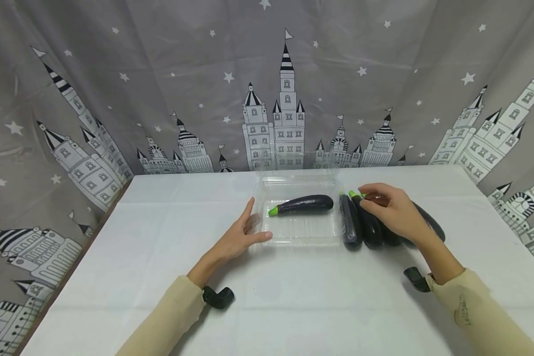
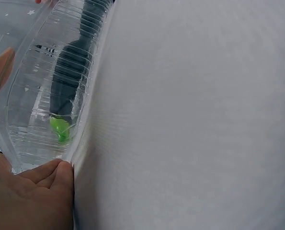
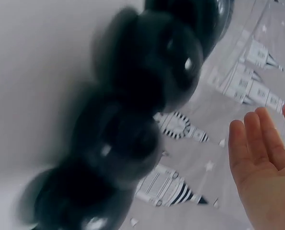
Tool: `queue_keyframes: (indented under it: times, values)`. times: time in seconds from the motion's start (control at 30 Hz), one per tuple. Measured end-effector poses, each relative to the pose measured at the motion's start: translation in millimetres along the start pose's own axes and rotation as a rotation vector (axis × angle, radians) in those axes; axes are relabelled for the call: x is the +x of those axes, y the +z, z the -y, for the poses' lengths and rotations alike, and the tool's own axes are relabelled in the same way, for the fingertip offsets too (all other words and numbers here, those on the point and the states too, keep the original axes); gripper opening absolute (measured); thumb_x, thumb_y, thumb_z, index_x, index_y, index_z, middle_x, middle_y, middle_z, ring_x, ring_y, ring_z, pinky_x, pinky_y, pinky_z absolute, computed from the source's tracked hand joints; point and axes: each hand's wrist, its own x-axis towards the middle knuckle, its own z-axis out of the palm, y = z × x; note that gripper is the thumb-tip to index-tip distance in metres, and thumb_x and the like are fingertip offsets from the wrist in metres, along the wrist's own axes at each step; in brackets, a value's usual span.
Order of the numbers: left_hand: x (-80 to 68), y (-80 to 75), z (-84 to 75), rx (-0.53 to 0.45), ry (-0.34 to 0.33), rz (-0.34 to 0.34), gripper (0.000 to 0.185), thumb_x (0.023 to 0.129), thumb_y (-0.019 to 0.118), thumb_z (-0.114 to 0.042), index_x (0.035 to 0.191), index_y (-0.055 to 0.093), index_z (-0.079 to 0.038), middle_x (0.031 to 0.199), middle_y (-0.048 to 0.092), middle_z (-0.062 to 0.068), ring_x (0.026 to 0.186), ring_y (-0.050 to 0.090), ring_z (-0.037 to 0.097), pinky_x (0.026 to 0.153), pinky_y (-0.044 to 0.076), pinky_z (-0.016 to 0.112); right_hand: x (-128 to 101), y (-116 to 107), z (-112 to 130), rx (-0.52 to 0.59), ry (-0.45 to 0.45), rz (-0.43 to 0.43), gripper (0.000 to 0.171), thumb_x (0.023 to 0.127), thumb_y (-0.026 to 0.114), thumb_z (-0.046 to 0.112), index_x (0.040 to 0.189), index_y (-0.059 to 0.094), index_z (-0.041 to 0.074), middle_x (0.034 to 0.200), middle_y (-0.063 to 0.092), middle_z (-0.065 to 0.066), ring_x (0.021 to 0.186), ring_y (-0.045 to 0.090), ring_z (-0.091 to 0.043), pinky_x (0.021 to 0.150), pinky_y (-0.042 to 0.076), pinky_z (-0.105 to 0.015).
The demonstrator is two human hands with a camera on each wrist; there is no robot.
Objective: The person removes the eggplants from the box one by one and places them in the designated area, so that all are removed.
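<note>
A clear plastic clamshell box (image 1: 302,241) stands with its lid raised, and one dark eggplant (image 1: 309,203) with a green stem end lies in it. My left hand (image 1: 238,237) touches the box's left front corner, thumb and forefinger spread. In the left wrist view, the fingertips (image 2: 63,175) press low against the box's end wall. Several more eggplants (image 1: 350,225) lie side by side just right of the box. My right hand (image 1: 396,210) hovers over this row and partly hides it. In the right wrist view its fingers (image 3: 257,136) are extended with nothing in them.
A white cloth (image 1: 160,212) covers the table. Behind it hangs a grey curtain (image 1: 182,64) printed with castles and stars, close to the raised lid (image 1: 298,163). Black wrist mounts (image 1: 219,297) stick out at both cuffs.
</note>
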Motion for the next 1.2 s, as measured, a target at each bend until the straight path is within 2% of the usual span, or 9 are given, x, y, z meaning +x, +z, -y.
queue_keyframes:
  times: [0.1,0.23,0.43,0.6,0.7,0.93,1.2]
  values:
    - [-0.5,0.1,-0.8,-0.004,-0.002,0.003,0.107,0.089,0.074,-0.036,0.159,-0.006,-0.028,0.161,0.014,0.022,0.148,0.017,0.03,0.118,0.019,0.04,4.6,9.6,6.9,0.016,0.0,0.026,0.033,0.097,0.063,0.012,0.128,0.061,-0.001,0.122,0.063,-0.02,0.11,0.061,-0.035,0.095,0.049,-0.049]
    - [-1.6,-1.0,-0.8,-0.011,-0.01,0.008,0.108,0.089,0.075,-0.033,0.159,-0.007,-0.026,0.16,0.014,0.023,0.148,0.016,0.031,0.118,0.019,0.041,8.5,23.8,11.1,0.005,-0.039,0.031,0.032,0.096,0.065,0.01,0.125,0.064,-0.001,0.123,0.063,-0.018,0.115,0.058,-0.036,0.097,0.046,-0.054]
    - [-2.5,-2.0,-0.1,-0.008,-0.014,0.008,0.108,0.089,0.075,-0.034,0.159,-0.007,-0.026,0.161,0.013,0.023,0.148,0.016,0.031,0.118,0.019,0.041,14.1,41.8,14.8,-0.044,-0.105,0.028,0.03,0.093,0.066,0.007,0.122,0.066,0.0,0.124,0.063,-0.016,0.121,0.054,-0.035,0.101,0.042,-0.055]
    - [-2.6,-1.1,-1.9,-0.008,-0.006,0.007,0.107,0.089,0.074,-0.036,0.159,-0.006,-0.026,0.16,0.015,0.023,0.148,0.017,0.031,0.118,0.02,0.041,21.1,51.9,22.2,-0.05,-0.138,0.074,0.032,0.093,0.067,0.008,0.124,0.065,0.001,0.127,0.062,-0.016,0.12,0.055,-0.035,0.097,0.044,-0.054]
    - [-2.0,-0.2,-1.3,-0.008,-0.004,0.009,0.107,0.089,0.074,-0.037,0.159,-0.006,-0.027,0.16,0.016,0.023,0.148,0.018,0.031,0.117,0.02,0.041,26.6,57.9,26.9,-0.048,-0.147,0.105,0.033,0.093,0.067,0.009,0.125,0.065,0.001,0.127,0.062,-0.016,0.117,0.057,-0.036,0.094,0.047,-0.054]
    - [-0.2,-0.1,1.0,0.004,-0.007,0.002,0.108,0.088,0.075,-0.039,0.159,-0.005,-0.028,0.161,0.016,0.022,0.148,0.018,0.03,0.117,0.02,0.04,43.2,71.7,34.5,-0.068,-0.165,0.151,0.034,0.09,0.069,0.01,0.123,0.066,-0.001,0.125,0.064,-0.015,0.121,0.055,-0.033,0.103,0.042,-0.049]
    - [0.2,-0.4,-0.6,-0.002,-0.014,0.002,0.107,0.088,0.075,-0.038,0.159,-0.005,-0.028,0.161,0.016,0.021,0.148,0.017,0.029,0.118,0.02,0.04,62.9,85.7,31.5,-0.114,-0.147,0.194,0.036,0.088,0.072,0.009,0.122,0.066,-0.001,0.125,0.064,-0.016,0.122,0.054,-0.035,0.105,0.04,-0.05]
